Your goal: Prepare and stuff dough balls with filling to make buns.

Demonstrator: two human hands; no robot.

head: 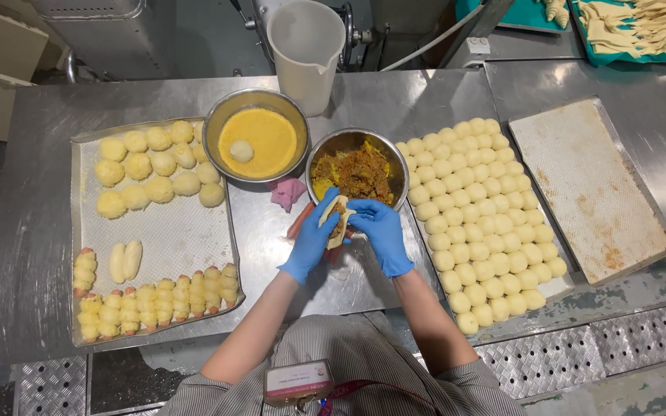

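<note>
While both of my blue-gloved hands meet at the centre of the steel table [40,192], they cup one flattened piece of dough [338,218] with brown filling on it. My left hand [311,240] has its fingers curled narrowly under the dough's left edge; my right hand [379,231] closes its fingers on the right edge. Just beyond them, at twelve o'clock, stands one metal bowl of brown filling [358,171]. At eleven o'clock sits a second bowl of yellow crumbs [256,139] with one dough ball in it, and a white jug [306,50] stands farther back. A pink cloth [287,192] lies between the two bowls. At nine o'clock a tray [171,231] holds about fourteen crumbed balls, two plain rolls and roughly a dozen wrapped sausage pieces. At three o'clock, plain dough balls [475,223] lie in close rows, too many to count surely. One bare floured board [591,189] lies farther right.
</note>
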